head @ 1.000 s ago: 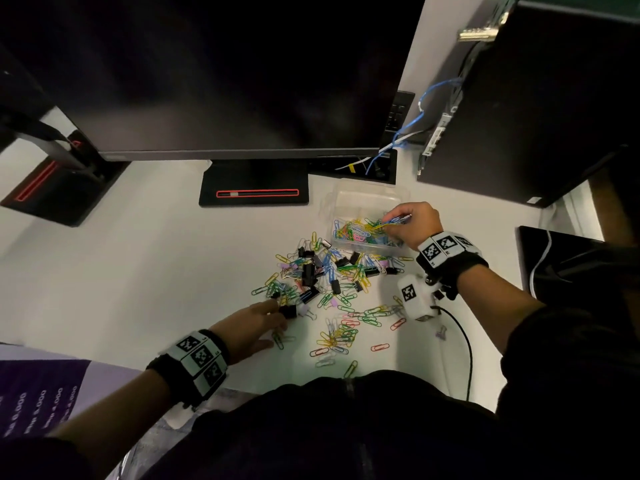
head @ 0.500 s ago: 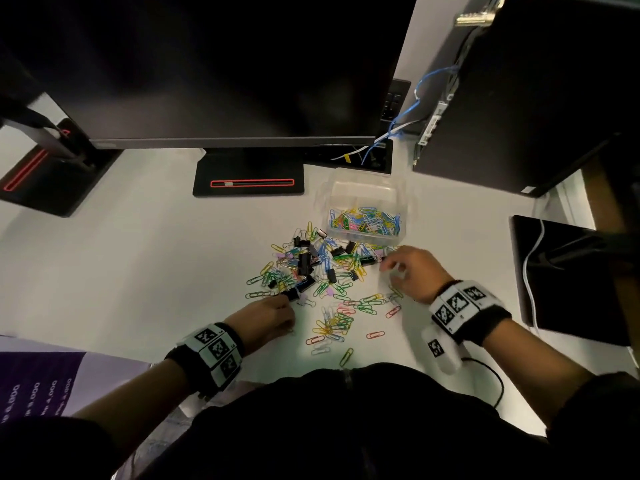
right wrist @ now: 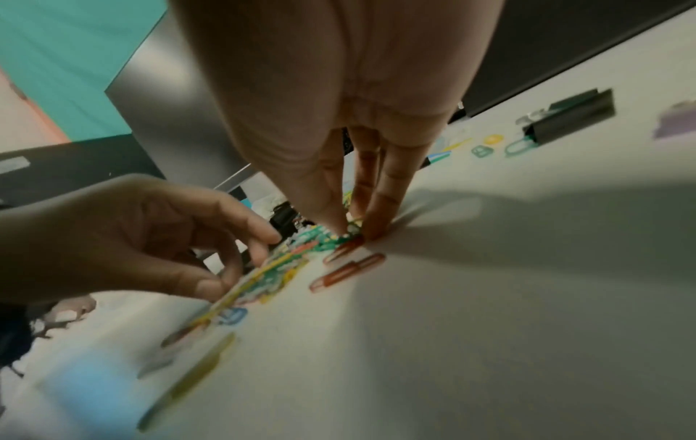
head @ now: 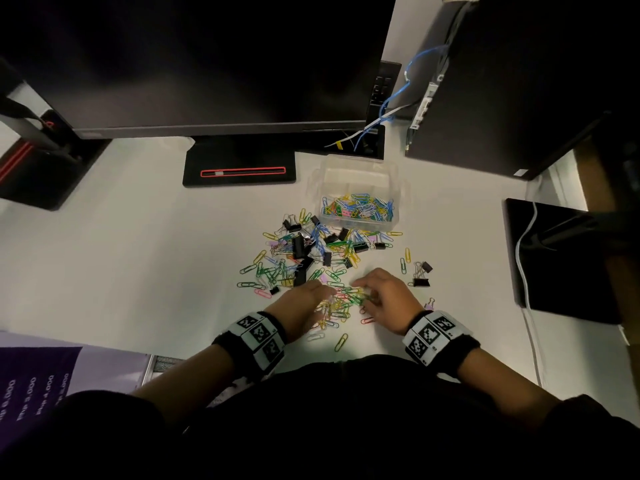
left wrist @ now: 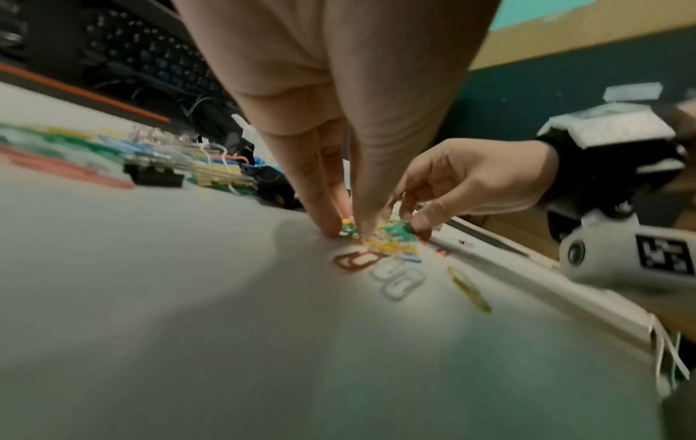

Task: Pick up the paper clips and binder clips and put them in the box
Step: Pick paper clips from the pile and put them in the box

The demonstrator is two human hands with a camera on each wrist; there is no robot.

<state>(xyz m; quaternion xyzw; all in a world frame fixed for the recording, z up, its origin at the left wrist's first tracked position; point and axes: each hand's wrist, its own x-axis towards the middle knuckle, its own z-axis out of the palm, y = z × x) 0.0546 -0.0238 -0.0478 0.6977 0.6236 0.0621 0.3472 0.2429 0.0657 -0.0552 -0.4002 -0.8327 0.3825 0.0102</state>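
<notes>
Paper clips (head: 341, 299) lie heaped near the box (head: 358, 168), light and slippery; left hand (head: 301, 306) and right hand (head: 384, 299) seemingly pinch them, fingertips down; best gathered in bunches.

Desk (head: 121, 265): white, dimly lit.
Monitor (head: 194, 57): dark, stood at back.
Computer case (head: 512, 81): black, back right, cabled.

Both hands reach in toward each other, nearly touching: left hand (head: 304, 308) at 7 o'clock, right hand (head: 384, 299) at 5, fingertips (left wrist: 331, 229) pointed down and bunched.
</notes>
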